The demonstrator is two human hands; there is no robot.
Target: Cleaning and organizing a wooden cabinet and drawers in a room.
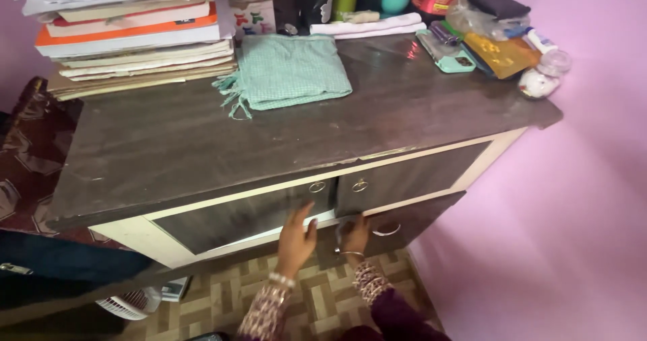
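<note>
A dark wooden cabinet (202, 139) with cream trim fills the view. My left hand (296, 236) rests flat with fingers spread against the lower edge of the left door (236, 216), just under its ring handle (317, 187). My right hand (354, 233) curls its fingers at the bottom of the right door (404, 176), close to a lower drawer handle (387, 230); whether it grips anything is unclear. A second ring handle (360, 184) sits above it. Both wrists wear bangles and patterned sleeves.
On the top lie a folded green checked cloth (290, 68), a tall stack of books (128, 31), a rolled white towel (367, 25), a phone in a teal case (448, 51), bottles and small jars (544, 71). Pink wall at right; patterned floor below.
</note>
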